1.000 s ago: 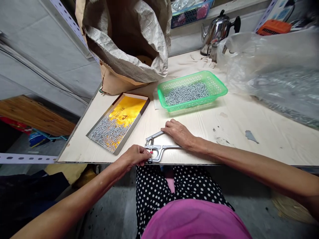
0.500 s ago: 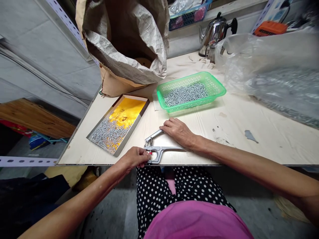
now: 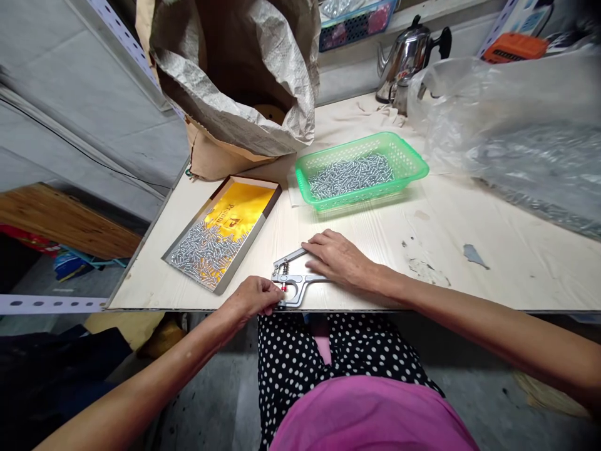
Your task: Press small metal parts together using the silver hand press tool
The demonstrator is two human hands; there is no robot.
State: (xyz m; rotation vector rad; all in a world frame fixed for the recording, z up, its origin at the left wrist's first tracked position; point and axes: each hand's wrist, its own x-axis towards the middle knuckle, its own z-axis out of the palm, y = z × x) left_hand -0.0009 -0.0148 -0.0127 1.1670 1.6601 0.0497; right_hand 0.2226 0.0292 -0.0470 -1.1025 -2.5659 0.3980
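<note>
Grey metal snap-fastener pliers point(image 3: 300, 280) lie at the table's front edge, with a spring and a red part by the jaw. My right hand point(image 3: 340, 260) rests around their two spread handles, fingers on the upper one and palm over the lower one's end. At the jaw, my left hand point(image 3: 258, 294) pinches with thumb and fingertips; what is between them is too small to make out. Small silvery metal pieces point(image 3: 200, 250) are heaped in a shallow box point(image 3: 244, 258) with a yellow bottom. More such pieces point(image 3: 352, 175) lie in a green plastic basket point(image 3: 366, 199).
Behind the box stands a large open paper sack point(image 3: 225, 138) with a woven lining. A clear plastic bag point(image 3: 516, 138) of metal pieces lies at the right. A steel kettle point(image 3: 406, 56) and an orange object point(image 3: 514, 48) are at the back.
My right hand's fingers have spread a little and shifted over the handles, covering more of the lower one. My left hand keeps its pinch at the jaw.
</note>
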